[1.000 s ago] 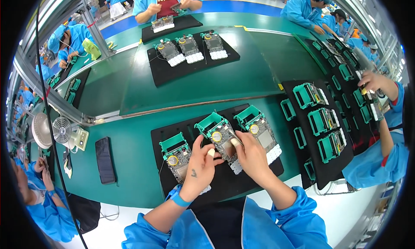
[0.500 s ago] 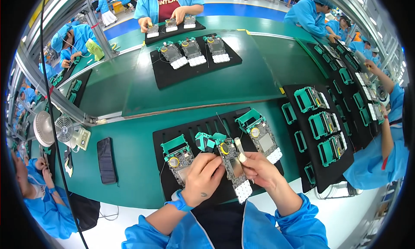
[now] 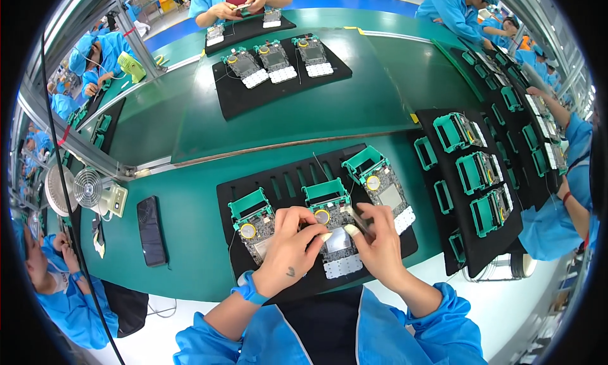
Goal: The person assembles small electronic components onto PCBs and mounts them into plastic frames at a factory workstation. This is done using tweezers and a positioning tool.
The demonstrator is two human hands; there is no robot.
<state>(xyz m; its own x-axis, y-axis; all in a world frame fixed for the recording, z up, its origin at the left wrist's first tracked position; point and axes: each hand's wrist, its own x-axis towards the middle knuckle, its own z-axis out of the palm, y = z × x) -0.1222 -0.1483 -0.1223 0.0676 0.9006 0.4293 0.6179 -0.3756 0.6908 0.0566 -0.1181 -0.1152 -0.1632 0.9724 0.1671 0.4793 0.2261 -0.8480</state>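
Note:
The middle circuit board (image 3: 342, 267), with a green plastic frame (image 3: 327, 191) at its far end and a yellow round part (image 3: 322, 217), lies on a black foam tray (image 3: 285, 165). Over its left edge my left hand (image 3: 290, 246) is closed, thumb and forefinger together near a silvery square; what they pinch is too small to make out. My right hand (image 3: 382, 246) grips a slim silvery tool (image 3: 360, 220) at the board's right edge. Pale covers sit on some of my fingertips. Similar boards lie left (image 3: 256, 246) and right (image 3: 389, 199), each with a green frame.
A black phone (image 3: 151, 231) and a small fan (image 3: 90, 189) are on the left. Another foam tray with boards (image 3: 232, 103) lies across the bench, before a co-worker. More framed boards (image 3: 476, 172) stand on the right, beside another worker's arms.
The middle board, raised and tilted in my hands before, now lies on the tray with its green frame straight at the far end. The co-worker opposite has lifted a board.

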